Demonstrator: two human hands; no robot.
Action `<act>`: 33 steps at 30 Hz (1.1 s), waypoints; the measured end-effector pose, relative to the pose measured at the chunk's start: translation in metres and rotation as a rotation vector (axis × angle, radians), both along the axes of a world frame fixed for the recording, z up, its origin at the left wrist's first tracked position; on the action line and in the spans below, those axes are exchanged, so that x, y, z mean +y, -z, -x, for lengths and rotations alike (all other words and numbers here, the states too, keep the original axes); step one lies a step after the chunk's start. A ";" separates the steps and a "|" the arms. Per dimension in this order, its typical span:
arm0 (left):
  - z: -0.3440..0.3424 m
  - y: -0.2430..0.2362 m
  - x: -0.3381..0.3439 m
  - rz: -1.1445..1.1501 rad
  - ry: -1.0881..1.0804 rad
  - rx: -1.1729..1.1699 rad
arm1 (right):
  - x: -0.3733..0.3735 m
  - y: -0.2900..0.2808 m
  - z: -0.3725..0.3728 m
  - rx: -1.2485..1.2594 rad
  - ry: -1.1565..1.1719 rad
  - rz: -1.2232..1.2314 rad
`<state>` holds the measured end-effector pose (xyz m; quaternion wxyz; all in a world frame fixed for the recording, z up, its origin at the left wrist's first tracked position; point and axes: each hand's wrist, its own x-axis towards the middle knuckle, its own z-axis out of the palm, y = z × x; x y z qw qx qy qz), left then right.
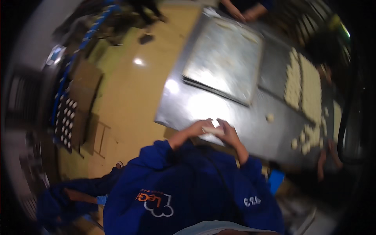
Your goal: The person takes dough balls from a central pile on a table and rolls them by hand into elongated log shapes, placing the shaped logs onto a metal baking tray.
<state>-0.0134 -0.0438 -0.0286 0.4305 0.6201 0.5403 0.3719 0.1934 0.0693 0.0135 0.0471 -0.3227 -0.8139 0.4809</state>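
Pressing together: left hand (200, 127), right hand (228, 132), dough piece (213, 130) between.

- Left hand (198, 128) and right hand (228, 133) meet at the near edge of the steel table (184, 105), fingers closed around a pale roll of dough (214, 130) between them.
- Just beyond the grip lies a flat metal tray (225, 58).
- To the right of the grip, a single dough ball (270, 117); farther right, rows of dough pieces (303, 84).
- Another person's hands (244, 15) rest at the table's far end.
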 end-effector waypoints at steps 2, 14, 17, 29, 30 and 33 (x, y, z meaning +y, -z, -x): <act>-0.017 -0.001 -0.014 0.091 -0.094 -0.228 | -0.010 -0.001 -0.006 0.001 -0.042 -0.031; 0.019 -0.060 0.028 0.026 -0.198 -0.147 | 0.035 0.007 0.030 0.356 0.051 0.315; 0.022 -0.008 0.026 -0.020 -0.279 -0.166 | 0.021 0.018 0.038 0.372 0.079 0.338; 0.005 0.028 -0.005 -0.405 -0.339 0.325 | 0.015 0.061 0.068 0.420 0.006 -0.073; 0.011 0.021 -0.007 -0.337 -0.332 0.280 | 0.012 0.058 0.077 0.420 -0.005 -0.057; 0.018 0.006 -0.006 -0.274 -0.336 0.169 | 0.010 0.050 0.085 0.389 -0.033 -0.049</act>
